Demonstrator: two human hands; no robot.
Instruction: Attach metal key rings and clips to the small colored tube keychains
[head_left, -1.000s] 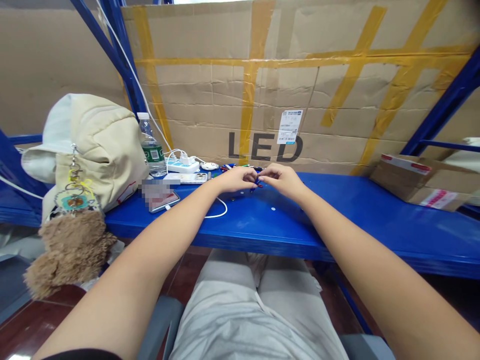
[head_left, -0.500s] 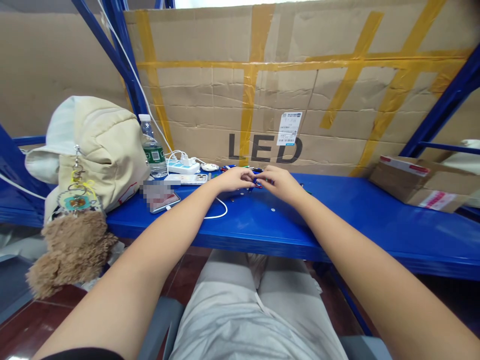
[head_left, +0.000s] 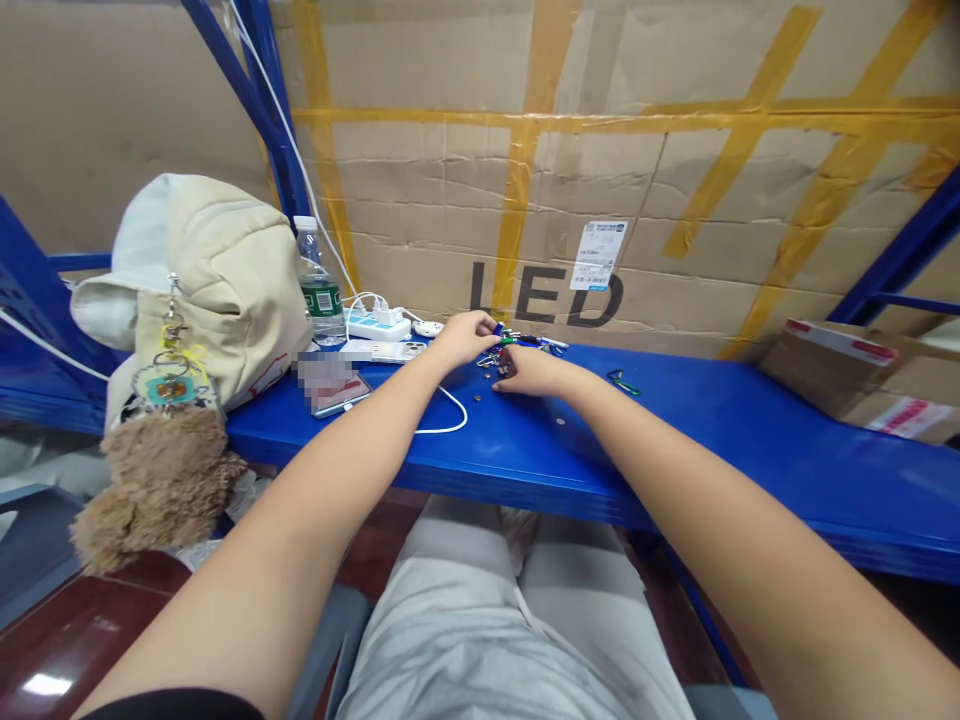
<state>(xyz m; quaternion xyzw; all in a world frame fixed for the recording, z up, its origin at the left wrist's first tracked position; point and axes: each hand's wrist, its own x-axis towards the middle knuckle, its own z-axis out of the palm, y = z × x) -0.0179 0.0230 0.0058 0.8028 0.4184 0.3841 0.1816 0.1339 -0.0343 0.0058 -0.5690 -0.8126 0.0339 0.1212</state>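
My left hand (head_left: 466, 338) is closed at the fingertips on a small blue piece (head_left: 497, 328), too small to make out fully. Just right of it, my right hand (head_left: 531, 370) reaches down to the tabletop, its thumb and fingers apart around small metal parts (head_left: 491, 360). Behind both hands lies a loose pile of coloured pieces (head_left: 525, 339) in green, blue, red and silver, partly hidden by my fingers. A green carabiner (head_left: 623, 383) lies apart, to the right of my right hand.
Small round bits, one a pale disc (head_left: 560, 422), dot the blue table (head_left: 697, 430). To the left are a white cable (head_left: 450, 430), phones, a power strip (head_left: 379, 323), a water bottle (head_left: 321, 290) and a cream bag (head_left: 225, 270). A cardboard box (head_left: 832, 365) stands right.
My hands, together earlier, have parted. The right has lowered toward the small metal parts, while the left keeps the blue piece. The view has shifted slightly, and the green carabiner shows fully.
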